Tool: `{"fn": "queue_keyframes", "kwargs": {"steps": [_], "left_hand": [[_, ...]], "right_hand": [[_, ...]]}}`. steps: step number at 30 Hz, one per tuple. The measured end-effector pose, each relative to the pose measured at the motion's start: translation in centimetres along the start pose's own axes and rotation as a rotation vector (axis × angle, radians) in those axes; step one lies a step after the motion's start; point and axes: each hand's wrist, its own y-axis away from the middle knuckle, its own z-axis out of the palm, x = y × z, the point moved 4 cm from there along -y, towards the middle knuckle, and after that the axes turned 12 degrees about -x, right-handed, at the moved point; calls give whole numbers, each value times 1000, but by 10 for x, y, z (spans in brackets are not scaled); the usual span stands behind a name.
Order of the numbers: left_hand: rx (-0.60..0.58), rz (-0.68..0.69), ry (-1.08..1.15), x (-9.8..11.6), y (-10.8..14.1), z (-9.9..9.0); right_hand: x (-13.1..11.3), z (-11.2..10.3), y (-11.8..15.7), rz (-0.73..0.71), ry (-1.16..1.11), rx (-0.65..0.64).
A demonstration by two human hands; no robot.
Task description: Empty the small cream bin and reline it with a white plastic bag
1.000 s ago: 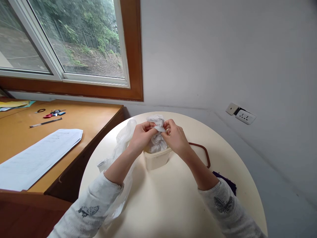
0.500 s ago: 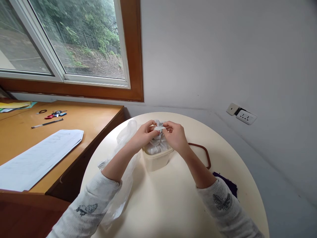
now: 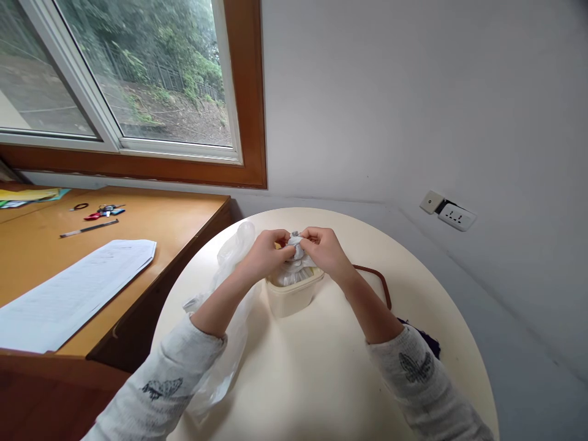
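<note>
A white plastic bag (image 3: 296, 275), bunched together at its top, sits in a small cream-coloured tub (image 3: 294, 298) on the round table. My left hand (image 3: 272, 250) pinches the gathered top from the left, thumb toward me. From the right, my right hand (image 3: 324, 250) pinches the same bunched plastic. Both hands are above the tub's rim, and their fingers partly hide the top of the bag. A clear, crumpled plastic bag (image 3: 229, 343) lies on the table left of the tub, partly beneath my left forearm.
A brown rounded frame (image 3: 381, 283) and a dark purple cloth (image 3: 429, 346) lie near my right forearm on the round table (image 3: 321, 380). On the wooden desk (image 3: 184, 214) at left are papers (image 3: 92, 288), a pen (image 3: 89, 228) and keys (image 3: 108, 211).
The white strip stretched between my fingers has folded down into the bunched top. Both hands stay over the tub, with only small finger movements.
</note>
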Motion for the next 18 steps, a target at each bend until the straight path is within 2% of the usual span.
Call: {"fn": "queue_keyframes", "kwargs": {"steps": [4,10,14,18], "left_hand": [[-35,3,272,1,-2,-1],[-185,-68,577,4,-6,3],[-130,-94,547,5,-5,1],[-120,-45,435,9,-1,0]], "right_hand": [[-1,-5,0,-59,96,107],[2,-1,-1,-87,106,64],[5,0,-1,-47,39,42],[3,-2,-1,-43,-106,53]]}}
